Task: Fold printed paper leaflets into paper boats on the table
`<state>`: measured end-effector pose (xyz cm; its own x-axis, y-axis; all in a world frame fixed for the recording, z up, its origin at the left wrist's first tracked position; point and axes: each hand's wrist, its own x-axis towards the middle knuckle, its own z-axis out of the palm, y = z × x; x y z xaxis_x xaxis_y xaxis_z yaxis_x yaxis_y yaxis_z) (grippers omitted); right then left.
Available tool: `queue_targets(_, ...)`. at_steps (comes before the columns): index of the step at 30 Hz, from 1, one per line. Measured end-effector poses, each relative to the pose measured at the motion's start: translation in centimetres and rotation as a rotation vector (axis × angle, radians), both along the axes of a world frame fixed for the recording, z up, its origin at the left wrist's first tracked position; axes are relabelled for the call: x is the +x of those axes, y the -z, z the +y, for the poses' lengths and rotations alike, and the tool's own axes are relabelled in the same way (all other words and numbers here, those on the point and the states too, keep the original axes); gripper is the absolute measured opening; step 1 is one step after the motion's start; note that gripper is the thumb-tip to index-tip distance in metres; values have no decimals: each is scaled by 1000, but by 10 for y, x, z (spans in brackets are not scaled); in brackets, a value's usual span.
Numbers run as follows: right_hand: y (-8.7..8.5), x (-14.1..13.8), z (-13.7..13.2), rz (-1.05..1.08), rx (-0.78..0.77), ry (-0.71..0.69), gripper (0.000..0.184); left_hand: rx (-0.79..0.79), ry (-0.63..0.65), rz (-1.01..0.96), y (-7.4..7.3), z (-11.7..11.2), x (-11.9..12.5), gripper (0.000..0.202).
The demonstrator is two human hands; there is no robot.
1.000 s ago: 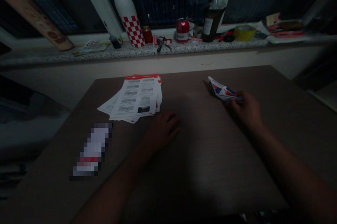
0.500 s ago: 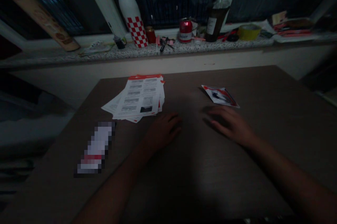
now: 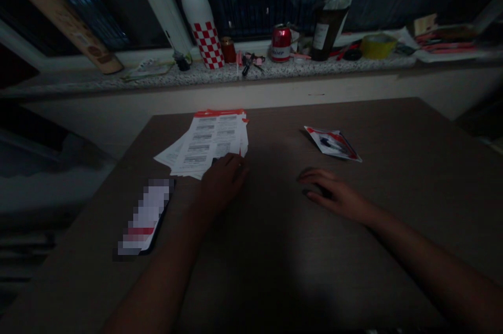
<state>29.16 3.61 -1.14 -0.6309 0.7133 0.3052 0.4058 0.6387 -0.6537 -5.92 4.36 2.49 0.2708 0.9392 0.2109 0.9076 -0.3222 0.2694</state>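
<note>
On the left of the table lies a fanned stack of printed sheets (image 3: 208, 137) with orange-red top edges. My left hand (image 3: 223, 183) lies over the lower right corner of that stack, fingers loosely bent and thumb apart; no sheet is lifted. My right hand (image 3: 334, 193) rests on the table to the right, its thumb apart from the curved fingers, with nothing in it. Just beyond it is a single red-and-white printed sheet, folded or curled (image 3: 333, 144), with its edges raised off the tabletop.
A phone (image 3: 147, 219), its screen blurred out, lies at the left of the brown table (image 3: 412, 166). Along the granite windowsill behind stand a red-and-white checked bottle (image 3: 202, 25), a red can (image 3: 281, 43), a dark bottle (image 3: 325, 33) and a yellow tape roll (image 3: 378, 46).
My left hand has moved left and forward onto the corner of the paper stack. The right hand has shifted slightly towards me. The view has moved a little.
</note>
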Motion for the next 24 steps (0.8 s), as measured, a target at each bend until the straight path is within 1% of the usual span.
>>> queue_targets(3, 0, 0, 0, -11, -12, 6, 31, 20, -87, 13, -1, 5, -14, 19)
queue_targets(8, 2, 1, 1, -9, -4, 8, 29, -93, -149, 25, 3, 12, -29, 27)
queue_targets(11, 3, 1, 1, -7, 4, 8, 28, -167, -198, 28, 3, 12, -30, 28)
queue_targets(14, 2, 1, 1, -17, 1, 6, 29, -198, -213, 42, 1, 13, -29, 24)
queue_targets(20, -1, 0, 1, -6, 1, 13, 29, -179, -285, 61, 4, 18, -30, 27)
queue_targets(24, 1, 0, 1, -3, -1, 14, 28, -179, -338, 62, 5, 19, -29, 25)
